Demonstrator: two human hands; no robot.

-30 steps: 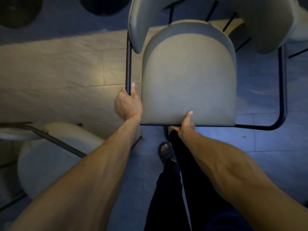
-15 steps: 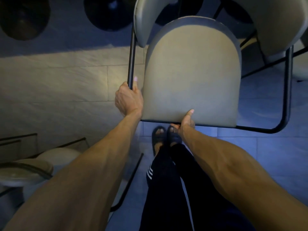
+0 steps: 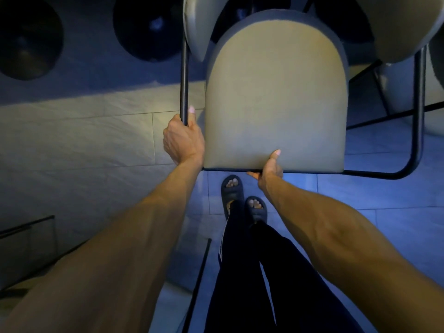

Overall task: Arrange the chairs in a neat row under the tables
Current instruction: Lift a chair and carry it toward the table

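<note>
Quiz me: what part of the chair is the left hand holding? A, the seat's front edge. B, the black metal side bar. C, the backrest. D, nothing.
B: the left hand curls round the black side bar beside the seat, while the right hand grips the seat's front edge.

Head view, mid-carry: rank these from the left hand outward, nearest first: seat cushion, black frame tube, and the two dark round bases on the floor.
From the left hand:
1. The black frame tube: gripped in that hand.
2. The seat cushion: just to the hand's right.
3. The nearer round base: ahead, slightly left, on the floor.
4. The far-left round base: at the view's left edge.
</note>
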